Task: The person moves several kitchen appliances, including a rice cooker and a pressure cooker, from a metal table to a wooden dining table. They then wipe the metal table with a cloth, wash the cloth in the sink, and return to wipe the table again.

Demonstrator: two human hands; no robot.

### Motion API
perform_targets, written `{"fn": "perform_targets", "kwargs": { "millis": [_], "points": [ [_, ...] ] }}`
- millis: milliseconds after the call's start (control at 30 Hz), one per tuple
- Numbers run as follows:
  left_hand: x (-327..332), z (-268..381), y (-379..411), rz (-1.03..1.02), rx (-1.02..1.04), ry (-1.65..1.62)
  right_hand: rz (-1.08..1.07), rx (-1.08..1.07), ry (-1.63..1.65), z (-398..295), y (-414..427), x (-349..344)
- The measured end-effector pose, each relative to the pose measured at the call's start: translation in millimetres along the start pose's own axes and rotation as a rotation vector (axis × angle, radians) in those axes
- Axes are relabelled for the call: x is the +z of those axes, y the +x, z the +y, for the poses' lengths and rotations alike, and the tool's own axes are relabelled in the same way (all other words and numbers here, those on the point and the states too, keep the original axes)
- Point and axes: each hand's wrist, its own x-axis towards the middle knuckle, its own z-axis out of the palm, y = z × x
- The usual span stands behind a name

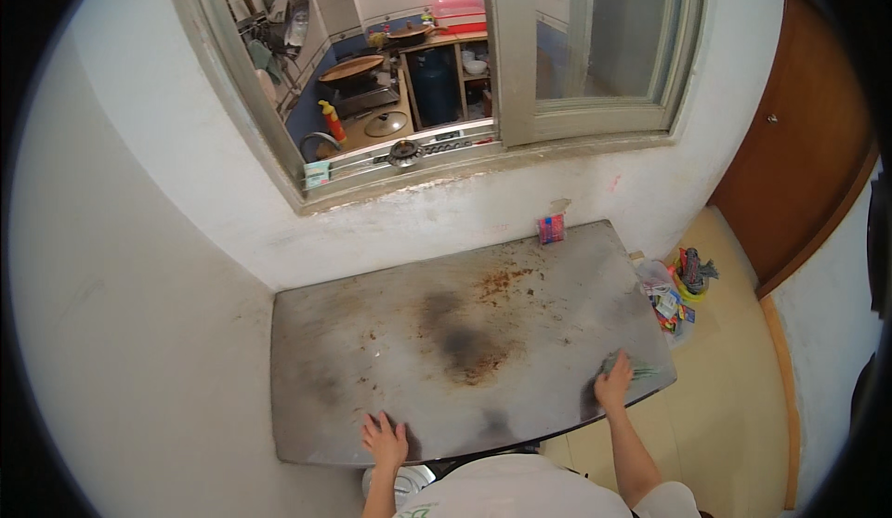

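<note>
Before me is a grey tabletop (334, 337) with brown rust-like stains and dark smudges around its middle. My left hand (385, 441) rests palm down near the front edge, left of the middle, its fingers spread and nothing held. Near the right front corner, my right hand (614, 381) lies on the tabletop beside a green mark or thin green item (644, 372); whether the hand touches or holds it, I cannot tell. A pink and blue packet (551, 229) stands at the back edge, against the wall.
Behind the table, a wall carries an open sliding window (585, 128); a burner part (405, 153) sits on its sill, with a kitchen beyond. Right of the table, a plastic bag of packets (667, 302) and a yellow container (693, 288) stand on the floor near a brown door (801, 121).
</note>
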Motion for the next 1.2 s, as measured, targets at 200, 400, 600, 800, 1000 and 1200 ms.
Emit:
{"fn": "perform_targets", "kwargs": {
  "millis": [200, 400, 600, 800, 1000, 1200],
  "points": [
    [12.1, 15.5, -8.3, -0.013, 0.045, 0.057, -0.349, -0.392, 0.197, -80.6, -56.5, 34.4],
    [23.3, 35.9, -34.8, -0.028, 0.177, 0.012, -0.658, -0.730, 0.317, -105.6, -78.5, 14.8],
    [19.8, 41.9, -56.8, -0.163, 0.342, 0.009, -0.615, -0.778, 0.039, -18.1, -53.7, -40.0],
    [15.6, 15.6, -55.5, -0.027, 0.246, 0.046, 0.215, 0.060, 0.008, 104.5, 5.3, -72.5],
    [15.7, -4.8, -43.6, -0.108, -0.080, 0.236, 0.278, 0.326, 0.169, 72.2, 27.4, -19.1],
    [-2.6, 42.1, -49.0, -0.250, -0.194, 0.406, -0.234, -0.528, 0.297, -31.7, 17.7, 11.8]
  ]
}}
